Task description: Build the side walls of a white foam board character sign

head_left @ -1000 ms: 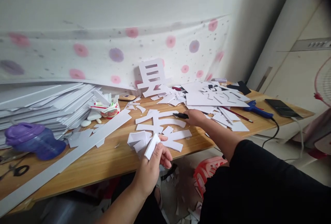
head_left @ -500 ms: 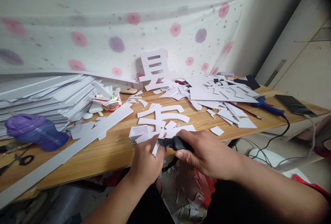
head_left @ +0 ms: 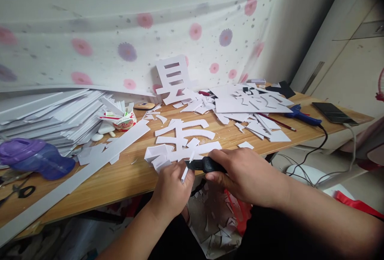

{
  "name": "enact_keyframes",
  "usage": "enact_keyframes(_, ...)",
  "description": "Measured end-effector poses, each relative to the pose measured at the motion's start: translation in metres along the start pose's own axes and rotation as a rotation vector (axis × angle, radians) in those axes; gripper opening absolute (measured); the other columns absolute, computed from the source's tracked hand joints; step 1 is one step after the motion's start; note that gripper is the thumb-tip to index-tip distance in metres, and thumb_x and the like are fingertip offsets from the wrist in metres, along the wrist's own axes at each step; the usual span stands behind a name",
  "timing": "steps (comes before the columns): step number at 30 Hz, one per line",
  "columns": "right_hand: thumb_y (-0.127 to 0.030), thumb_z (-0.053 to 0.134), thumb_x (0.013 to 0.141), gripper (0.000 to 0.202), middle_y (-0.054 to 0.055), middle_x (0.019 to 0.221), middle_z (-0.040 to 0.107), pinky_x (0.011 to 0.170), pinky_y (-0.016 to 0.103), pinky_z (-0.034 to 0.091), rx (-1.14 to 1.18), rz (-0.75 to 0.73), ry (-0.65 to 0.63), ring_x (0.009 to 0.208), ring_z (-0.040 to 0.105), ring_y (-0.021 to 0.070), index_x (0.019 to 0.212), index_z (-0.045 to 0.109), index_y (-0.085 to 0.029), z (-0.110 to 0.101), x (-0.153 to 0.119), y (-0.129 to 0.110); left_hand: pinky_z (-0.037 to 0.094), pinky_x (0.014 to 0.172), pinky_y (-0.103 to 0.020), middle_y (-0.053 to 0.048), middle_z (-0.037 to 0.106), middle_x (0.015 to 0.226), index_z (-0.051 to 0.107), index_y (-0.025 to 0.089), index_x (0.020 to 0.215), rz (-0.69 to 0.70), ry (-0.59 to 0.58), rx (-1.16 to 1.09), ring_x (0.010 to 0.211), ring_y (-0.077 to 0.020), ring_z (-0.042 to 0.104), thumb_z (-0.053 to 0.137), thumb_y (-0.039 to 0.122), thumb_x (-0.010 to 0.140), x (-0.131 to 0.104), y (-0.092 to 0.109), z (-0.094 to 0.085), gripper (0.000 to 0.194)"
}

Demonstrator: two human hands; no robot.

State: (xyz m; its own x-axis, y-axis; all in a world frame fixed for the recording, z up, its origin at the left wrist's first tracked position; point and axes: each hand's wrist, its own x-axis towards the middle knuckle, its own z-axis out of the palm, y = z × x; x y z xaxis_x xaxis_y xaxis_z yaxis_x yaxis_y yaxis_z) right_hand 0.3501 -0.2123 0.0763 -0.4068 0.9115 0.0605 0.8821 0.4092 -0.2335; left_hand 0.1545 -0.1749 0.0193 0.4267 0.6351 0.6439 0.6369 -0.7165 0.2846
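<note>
At the table's front edge my left hand (head_left: 173,186) pinches a narrow strip of white foam board (head_left: 185,175), held tilted. My right hand (head_left: 240,174) is wrapped round the black handle of a utility knife (head_left: 211,165). Its dark blade points left and meets the strip by my left fingertips. Just beyond my hands lies a cut-out white character (head_left: 180,135) of the same board. Beside it, near my left hand, sits a small folded white box-like piece (head_left: 156,152).
A second cut-out character (head_left: 173,77) leans on the flowered sheet. Stacked white boards (head_left: 54,122), a paper cup (head_left: 126,121) and a purple-blue bottle (head_left: 39,160) stand left, with scissors (head_left: 22,191). White scraps, a blue glue gun (head_left: 304,116) and a phone (head_left: 334,113) lie right.
The view has shifted slightly, so the table things appear further left. Both hands keep their grips, and the blade still meets the strip near my left fingers.
</note>
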Motion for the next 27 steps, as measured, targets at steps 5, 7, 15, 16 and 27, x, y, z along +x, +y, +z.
enact_keyframes(5,-0.048,0.042,0.093,0.030,0.004,0.073,0.063,0.054,0.027,0.024,-0.007,0.097,0.003,0.062,0.054,0.0171,0.089,0.053,-0.020,0.000,0.007,0.025,0.047,0.055,-0.027,-0.005,0.067,0.063,0.063,0.015,0.075,-0.037,-0.064,-0.080,0.057,-0.0176,0.065,0.041,0.020,0.093,-0.003,0.001,0.000,0.029)
enact_keyframes(7,-0.046,0.042,0.093,0.028,0.005,0.073,0.063,0.054,0.027,0.024,-0.014,0.189,0.014,0.063,0.054,0.0169,0.088,0.053,-0.020,0.000,0.010,0.037,0.049,0.057,-0.026,-0.004,0.067,0.064,0.065,0.014,0.084,-0.117,-0.113,-0.212,0.056,-0.0151,0.064,0.039,0.024,0.095,-0.006,0.001,0.000,0.030)
enact_keyframes(15,-0.050,0.039,0.094,0.032,0.004,0.076,0.063,0.056,0.026,0.029,0.119,0.090,-0.023,0.063,0.052,0.0165,0.090,0.052,-0.020,-0.003,0.001,0.006,0.046,0.052,-0.025,-0.001,0.065,0.057,0.063,0.018,0.071,-0.364,-0.246,-0.384,0.051,-0.0140,0.061,0.037,0.035,0.095,-0.011,0.000,0.003,0.039)
enact_keyframes(16,-0.050,0.040,0.093,0.033,0.005,0.076,0.063,0.056,0.026,0.030,0.120,0.070,-0.037,0.063,0.052,0.0167,0.090,0.053,-0.020,-0.004,-0.001,-0.001,0.045,0.053,-0.026,-0.001,0.064,0.055,0.060,0.019,0.066,-0.340,-0.229,-0.338,0.052,-0.0146,0.061,0.038,0.034,0.095,-0.011,0.000,0.003,0.040)
enact_keyframes(27,-0.049,0.043,0.093,0.032,0.004,0.074,0.062,0.055,0.026,0.028,0.038,0.041,-0.055,0.062,0.054,0.0180,0.090,0.055,-0.020,-0.007,-0.004,-0.002,0.047,0.052,-0.028,-0.004,0.066,0.059,0.059,0.018,0.064,-0.111,-0.085,-0.087,0.052,-0.0179,0.063,0.043,0.020,0.089,-0.010,-0.002,0.006,0.029)
